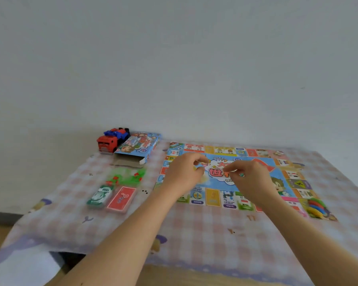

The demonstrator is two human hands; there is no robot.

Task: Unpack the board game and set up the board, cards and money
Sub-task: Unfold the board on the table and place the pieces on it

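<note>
The unfolded game board [285, 176] lies flat on the right half of the table. Both hands hover over its blue centre. My left hand [184, 172] and my right hand [249, 178] each pinch thumb and fingertips on a small item [241, 174] too blurred to name. Left of the board lie a green stack of play money [100, 196], a red deck of cards [122, 198] and a clear bag of green and red plastic pieces [130, 175]. The open game box [140, 148] sits behind them.
A red and blue toy truck [112, 142] stands at the back left beside the box. Coloured plastic rings [316, 206] rest on the board's near right corner. A checked cloth [205, 234] covers the table, which stands against a white wall.
</note>
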